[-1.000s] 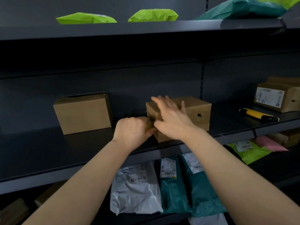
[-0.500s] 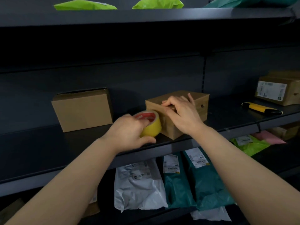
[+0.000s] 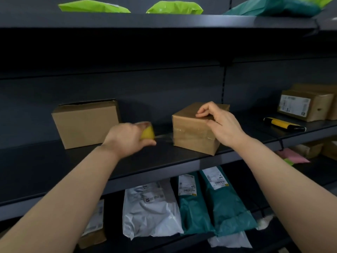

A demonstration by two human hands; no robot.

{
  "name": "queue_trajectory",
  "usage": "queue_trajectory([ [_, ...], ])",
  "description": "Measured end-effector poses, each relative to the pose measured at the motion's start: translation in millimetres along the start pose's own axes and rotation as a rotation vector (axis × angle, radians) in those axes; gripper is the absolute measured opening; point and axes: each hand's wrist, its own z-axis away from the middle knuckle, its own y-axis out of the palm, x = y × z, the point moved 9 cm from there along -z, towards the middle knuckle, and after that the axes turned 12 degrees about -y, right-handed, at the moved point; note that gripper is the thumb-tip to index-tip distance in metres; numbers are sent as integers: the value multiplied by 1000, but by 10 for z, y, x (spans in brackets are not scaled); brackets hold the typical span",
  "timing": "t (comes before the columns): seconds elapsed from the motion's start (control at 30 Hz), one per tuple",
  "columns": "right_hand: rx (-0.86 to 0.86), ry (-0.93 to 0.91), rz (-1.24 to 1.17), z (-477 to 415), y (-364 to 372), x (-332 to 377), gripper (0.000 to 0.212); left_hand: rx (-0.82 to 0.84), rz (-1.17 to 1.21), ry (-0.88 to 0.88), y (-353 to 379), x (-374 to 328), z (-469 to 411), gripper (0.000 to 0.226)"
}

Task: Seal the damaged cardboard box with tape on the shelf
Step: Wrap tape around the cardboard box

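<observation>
A small brown cardboard box [image 3: 189, 132] stands on the dark middle shelf [image 3: 164, 157], with clear tape across its front face. My right hand [image 3: 220, 123] rests on the box's top front edge, fingers curled over it. To the left, my left hand [image 3: 127, 137] grips a yellow tape roll [image 3: 148, 133], blurred by motion. A strip of clear tape [image 3: 164, 136] stretches from the roll to the box's left front corner.
A larger cardboard box [image 3: 85, 123] stands at the left of the same shelf. A yellow and black utility knife [image 3: 283, 123] and labelled boxes [image 3: 306, 105] lie at the right. Mailer bags fill the shelf below [image 3: 151, 210] and the shelf above [image 3: 94, 7].
My left hand pulled the tape roll leftwards away from the box, drawing out a strip. My right hand shifted up to the box's top edge.
</observation>
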Motion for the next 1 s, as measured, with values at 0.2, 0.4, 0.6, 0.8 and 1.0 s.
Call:
queue_trajectory([
  [0.2,-19,-26,225,24,-110,97,50,-104,43,-42,49,-148,-34,80],
  [0.4,37,63,247,-71,-23,11,46,-79,132,-111,90,-119,-66,83],
  [0.6,-5,82,127,14,-34,-52,45,-118,136,-127,51,-111,-116,83],
  [0.8,-13,137,60,49,-38,-112,46,-74,149,-105,49,-171,-243,82],
  [1.0,-11,140,-29,87,-41,-125,33,-35,166,-118,121,-188,-383,83],
])
